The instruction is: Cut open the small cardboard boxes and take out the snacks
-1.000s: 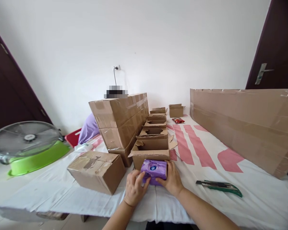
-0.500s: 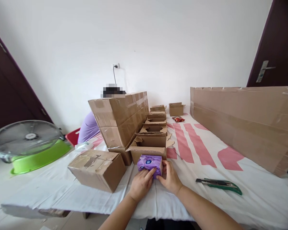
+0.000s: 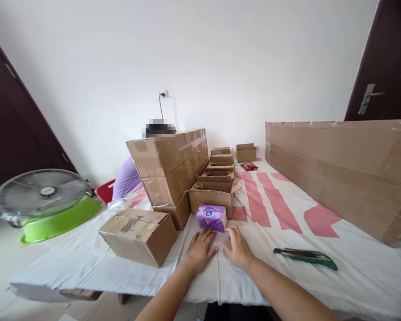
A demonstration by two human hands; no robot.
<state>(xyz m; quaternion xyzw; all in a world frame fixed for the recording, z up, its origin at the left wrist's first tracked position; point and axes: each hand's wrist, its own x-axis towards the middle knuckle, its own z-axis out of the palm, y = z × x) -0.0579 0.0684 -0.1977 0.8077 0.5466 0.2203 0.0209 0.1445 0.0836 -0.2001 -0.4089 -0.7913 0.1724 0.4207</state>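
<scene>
A purple tissue pack [image 3: 211, 218] lies on the cloth-covered table, close against the front of an open cardboard box [image 3: 209, 199]. My left hand [image 3: 199, 250] rests flat just in front of the pack, fingers stretched out, the tips at its lower edge. To the right, my right hand [image 3: 237, 248] is open with its fingers slightly curled, near the pack's right corner. Neither hand holds anything. Behind the nearest open box, several more open boxes [image 3: 220, 166] stand in a row.
Left of the row stand stacked sealed boxes [image 3: 169, 162] and a single taped box [image 3: 140, 234]. A green box cutter [image 3: 305, 257] lies at right. A long cardboard panel [image 3: 337, 174] stands along the right side. Farther back are a red packet [image 3: 249, 166] and a person's purple sleeve [image 3: 126, 180].
The tissue pack has been let go and sits a little farther from me, against the box. Both hands have come off it, and their fingers have spread.
</scene>
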